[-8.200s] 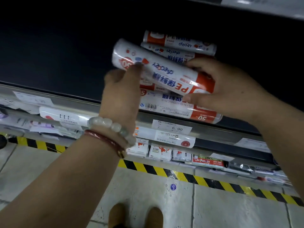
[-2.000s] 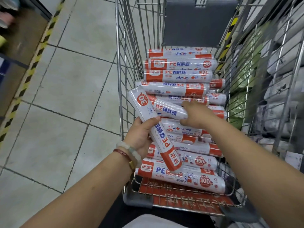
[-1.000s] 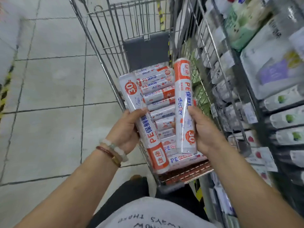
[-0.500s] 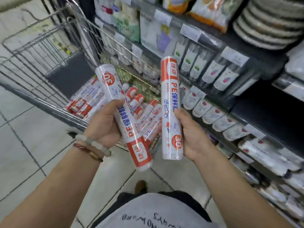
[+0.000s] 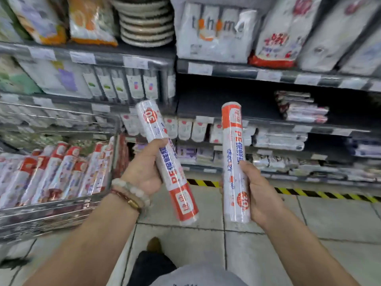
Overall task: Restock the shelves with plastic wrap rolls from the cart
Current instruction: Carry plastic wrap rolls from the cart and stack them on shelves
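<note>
Store shelving is filling the upper half of the frame, with packaged goods standing in rows, a stack of plates (image 5: 146,23) at top centre, and a largely bare dark shelf bay (image 5: 226,100) sitting right of centre, where a few rolls are lying stacked (image 5: 303,108) at its right end. A tiled floor with a yellow-and-black hazard strip (image 5: 309,193) is running beneath. The wire cart (image 5: 51,211) is standing at lower left, still holding many plastic wrap rolls (image 5: 53,172) lying side by side. The left hand (image 5: 144,172) is grasping one roll (image 5: 167,162) around its middle, fingers wrapped round it, the roll tilting with its top toward the upper left. The right hand (image 5: 257,195) is clenching a second roll (image 5: 235,162) on its lower half, holding it nearly upright. The two rolls are being held apart, in front of the shelving at centre frame. Judging by the one-handed carry, each roll is appearing light and stiff, likely wound on a rigid core, so it should not be bending in transit. The glossy film wrapper is suggesting a slippery surface; a full wrap of the fingers at mid-length, as the left hand is doing, is appearing the safer hold, since the right hand's low grasp is leaving the top free to tip. Being cylinders, they are likely to roll once laid down.
</note>
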